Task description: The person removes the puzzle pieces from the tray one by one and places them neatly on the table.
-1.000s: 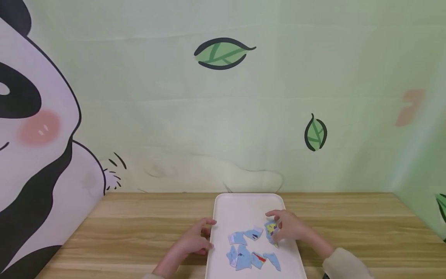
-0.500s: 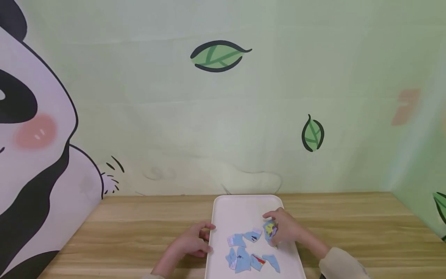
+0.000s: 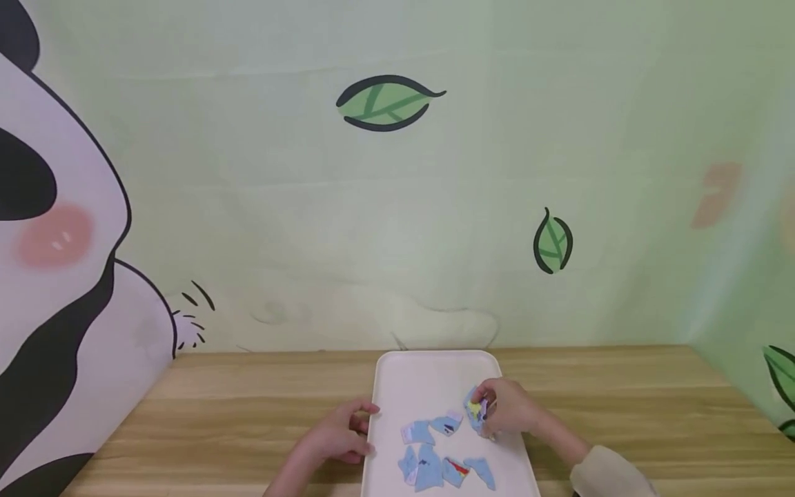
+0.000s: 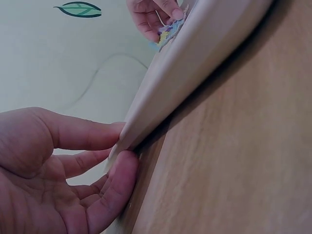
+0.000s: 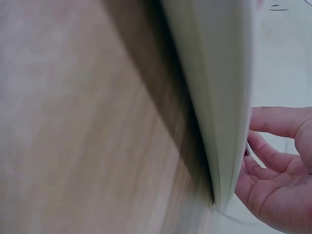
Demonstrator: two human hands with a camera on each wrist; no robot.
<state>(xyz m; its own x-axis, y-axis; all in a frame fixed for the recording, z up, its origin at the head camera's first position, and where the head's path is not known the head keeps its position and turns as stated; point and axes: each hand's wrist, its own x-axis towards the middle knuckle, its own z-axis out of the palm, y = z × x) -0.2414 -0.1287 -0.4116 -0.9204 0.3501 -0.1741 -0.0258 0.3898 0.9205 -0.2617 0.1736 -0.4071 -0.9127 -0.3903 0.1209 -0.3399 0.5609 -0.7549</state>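
The fingers (image 4: 142, 22) of the right hand (image 3: 514, 408) were bent round a blue, yellow and purple piece (image 3: 470, 405), pinching it near the right side of a white tray (image 3: 428, 379); from the left wrist view it was hard to say whether the piece touched the surface beneath. The left hand (image 3: 337, 433) held nothing between its loosely bent fingers, whose tips rested along the tray's left edge. To the left of the pinched piece lay a piece with a dark mark (image 3: 444, 423), its corner close to a blue piece with a lilac edge (image 3: 420, 433). Nearer the person four more made a row: a small blue and lilac piece (image 3: 407, 465) close beside a tall blue piece (image 3: 428, 469), then a piece with a red stripe (image 3: 454, 473), and a plain blue piece (image 3: 482, 472) at the right end. Under the tray stretched a wood-grain desk (image 3: 261, 393), and a pale sleeve (image 3: 609, 473) showed on the right forearm. Behind stood a pale green wall (image 3: 248, 124) printed with a large panda (image 3: 93, 159) on the left, a wide leaf (image 3: 385, 103) and, lower to the right, a smaller leaf (image 3: 553, 241).
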